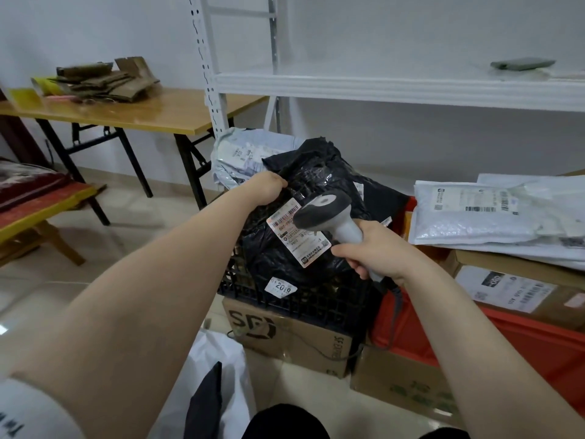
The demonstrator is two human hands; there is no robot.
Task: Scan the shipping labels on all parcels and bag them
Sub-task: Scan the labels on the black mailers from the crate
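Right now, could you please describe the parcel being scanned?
Below the white shelf, a black crate sits on a cardboard box. The parcel lies in it: glossy black plastic, unlike the grey mailer behind, its white label under the scanner.

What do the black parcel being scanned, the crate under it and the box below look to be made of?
The black parcel: thin plastic film, likely a poly mailer; glossy and crumpled. The crate: probably rigid moulded plastic, matte black, with an open lattice wall. The box: brown cardboard, dull, printed in black.
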